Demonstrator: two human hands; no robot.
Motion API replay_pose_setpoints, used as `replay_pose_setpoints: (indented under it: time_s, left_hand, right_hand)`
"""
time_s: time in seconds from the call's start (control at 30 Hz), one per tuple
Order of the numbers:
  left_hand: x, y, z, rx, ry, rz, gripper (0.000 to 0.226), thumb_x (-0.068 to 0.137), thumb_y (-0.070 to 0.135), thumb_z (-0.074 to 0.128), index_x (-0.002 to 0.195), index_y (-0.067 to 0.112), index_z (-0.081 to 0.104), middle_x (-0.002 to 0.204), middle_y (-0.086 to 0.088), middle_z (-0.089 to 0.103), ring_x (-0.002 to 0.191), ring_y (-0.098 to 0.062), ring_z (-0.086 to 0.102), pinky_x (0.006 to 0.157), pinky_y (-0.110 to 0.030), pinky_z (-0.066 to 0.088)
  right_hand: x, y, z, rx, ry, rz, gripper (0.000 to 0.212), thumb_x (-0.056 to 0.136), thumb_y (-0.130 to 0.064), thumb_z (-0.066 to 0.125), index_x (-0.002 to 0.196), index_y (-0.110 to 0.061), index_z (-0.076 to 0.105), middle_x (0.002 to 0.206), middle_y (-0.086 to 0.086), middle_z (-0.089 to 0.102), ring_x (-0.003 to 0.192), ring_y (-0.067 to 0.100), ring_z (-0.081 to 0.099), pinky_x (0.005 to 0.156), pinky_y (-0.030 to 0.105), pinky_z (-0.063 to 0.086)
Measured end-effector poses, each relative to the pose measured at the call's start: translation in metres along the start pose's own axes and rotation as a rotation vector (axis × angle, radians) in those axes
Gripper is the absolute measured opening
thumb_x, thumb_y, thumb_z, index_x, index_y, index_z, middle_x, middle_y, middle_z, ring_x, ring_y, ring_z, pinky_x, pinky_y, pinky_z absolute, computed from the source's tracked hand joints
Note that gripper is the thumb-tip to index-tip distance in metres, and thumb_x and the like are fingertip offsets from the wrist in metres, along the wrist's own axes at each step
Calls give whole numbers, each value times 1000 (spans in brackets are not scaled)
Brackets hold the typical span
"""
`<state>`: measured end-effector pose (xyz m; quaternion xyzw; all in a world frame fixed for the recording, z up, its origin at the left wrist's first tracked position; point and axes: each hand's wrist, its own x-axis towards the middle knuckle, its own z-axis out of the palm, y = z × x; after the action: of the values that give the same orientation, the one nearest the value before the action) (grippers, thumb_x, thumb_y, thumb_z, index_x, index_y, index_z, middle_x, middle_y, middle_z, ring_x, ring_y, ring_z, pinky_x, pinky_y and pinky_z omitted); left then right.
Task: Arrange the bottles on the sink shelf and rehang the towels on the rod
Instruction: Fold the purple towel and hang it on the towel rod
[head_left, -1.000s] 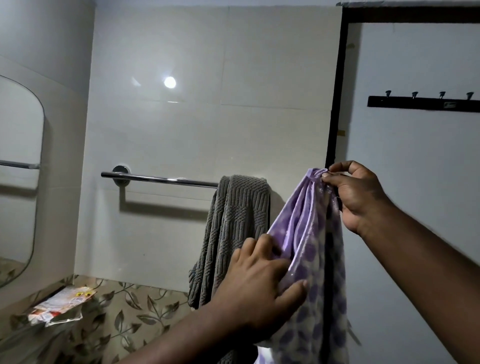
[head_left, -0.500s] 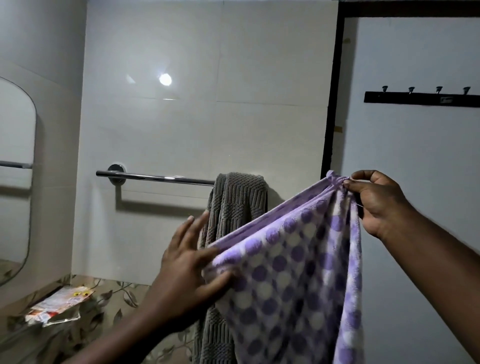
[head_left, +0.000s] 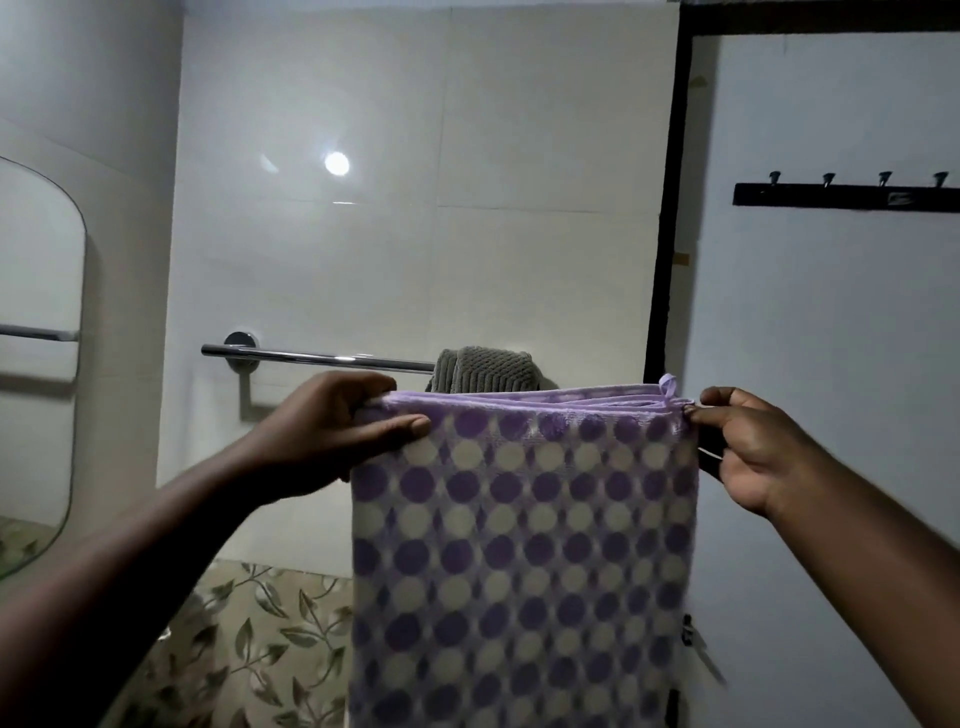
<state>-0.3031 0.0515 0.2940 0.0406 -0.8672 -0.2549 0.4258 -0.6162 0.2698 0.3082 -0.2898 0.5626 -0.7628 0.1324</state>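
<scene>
Pinching purple towel (head_left: 524, 545) top corners: left hand (head_left: 332, 431); right hand (head_left: 753, 447).

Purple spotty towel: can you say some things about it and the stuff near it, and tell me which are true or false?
1. The left hand and right hand hold the purple spotted towel by its top edge. True.
2. A grey towel hangs over the rod. True.
3. The purple spotted towel hangs on the rod. False: the hands hold it up in front of the rod.
4. Coats hang from the hook rack. False: nothing hangs on the hooks in view.
</scene>
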Motion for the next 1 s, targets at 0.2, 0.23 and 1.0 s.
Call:
replay_pose_setpoints:
  time_s: [0.2,0.23,1.0]
  left_hand:
    - [8,3,-14,-566,157,-203,19,88,17,70,73,6,64,62,-3,59,50,-11,55,44,-18,45]
    - [13,-2,-9,-589,168,-271,19,90,16,68,73,8,66,62,-4,61,49,-12,56,44,-19,46]
    - [30,55,100,-507,-8,-359,39,104,22,59,102,-17,64,88,-27,66,78,-32,65,88,-62,57]
  right_hand:
    - [-4,-1,-5,174,-255,45,30,96,-3,55,74,-24,54,83,0,67,79,18,64,77,34,51]
    - [0,6,1,137,-203,45,31,96,0,55,74,-23,55,80,0,67,74,17,64,72,32,51]
    - [-85,37,87,-305,-199,-643,28,86,-14,77,112,-24,79,109,-14,77,105,3,71,96,35,58]
